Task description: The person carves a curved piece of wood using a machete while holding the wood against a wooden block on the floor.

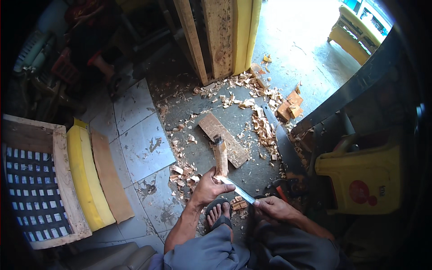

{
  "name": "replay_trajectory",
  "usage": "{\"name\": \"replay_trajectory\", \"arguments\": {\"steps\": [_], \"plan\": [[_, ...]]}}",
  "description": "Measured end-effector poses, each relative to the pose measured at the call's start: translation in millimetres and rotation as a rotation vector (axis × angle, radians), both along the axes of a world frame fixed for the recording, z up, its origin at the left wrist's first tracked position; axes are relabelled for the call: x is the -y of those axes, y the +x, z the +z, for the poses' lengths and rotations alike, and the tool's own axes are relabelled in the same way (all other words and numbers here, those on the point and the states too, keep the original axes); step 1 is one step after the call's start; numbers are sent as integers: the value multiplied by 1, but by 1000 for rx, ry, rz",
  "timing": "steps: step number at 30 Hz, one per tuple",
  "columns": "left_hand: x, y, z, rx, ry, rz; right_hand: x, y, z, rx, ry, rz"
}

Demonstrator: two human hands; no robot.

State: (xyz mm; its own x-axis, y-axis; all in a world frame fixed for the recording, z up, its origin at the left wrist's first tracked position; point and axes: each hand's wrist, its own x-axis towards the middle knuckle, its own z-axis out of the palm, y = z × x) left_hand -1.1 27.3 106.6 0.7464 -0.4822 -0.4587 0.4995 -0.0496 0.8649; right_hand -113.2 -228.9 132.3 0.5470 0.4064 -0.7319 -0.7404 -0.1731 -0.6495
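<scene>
My left hand (207, 187) is closed around a carved piece of pale wood (220, 158), which points away from me and has a dark far end. In my right hand (275, 208) is a knife (240, 192); its handle is hidden by the fingers. The knife's bright blade slants up to the left, its tip end against the wood close to my left fingers. My left thumb lies along the blade. Beyond the carved piece, a flat wooden board (225, 138) lies on the floor, partly behind it.
Wood chips (265, 130) litter the floor, with larger wood blocks (290, 107) beyond. A long dark blade (288, 150) lies to the right, near a yellow jerrycan (360, 175). At left stands a wooden frame with webbing (60, 180) beside yellow padding (90, 175). Another person (96, 58) sits far left.
</scene>
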Motion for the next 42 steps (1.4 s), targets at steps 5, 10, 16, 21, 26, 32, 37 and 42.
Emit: {"name": "replay_trajectory", "arguments": {"steps": [5,10,16,21,26,32,37,42], "plan": [[13,-5,-5,-10,92,100,-5,-6,-13,475,-480,82],[13,-5,5,-39,-171,209,-3,2,-1,317,-256,38],[-4,6,-8,-32,-188,1,2,3,8,-245,219,-61],[0,7,-1,10,-126,0,2,-2,-2,-162,141,-62],[1,-1,1,-18,-63,47,-5,2,-2,239,-157,9],[9,0,-2,-64,-157,115,-5,-1,-10,424,-323,39],[4,8,-3,-77,-211,48,3,2,1,-172,205,-59],[5,6,-1,-69,-232,81,4,2,0,-259,296,-78]]}}
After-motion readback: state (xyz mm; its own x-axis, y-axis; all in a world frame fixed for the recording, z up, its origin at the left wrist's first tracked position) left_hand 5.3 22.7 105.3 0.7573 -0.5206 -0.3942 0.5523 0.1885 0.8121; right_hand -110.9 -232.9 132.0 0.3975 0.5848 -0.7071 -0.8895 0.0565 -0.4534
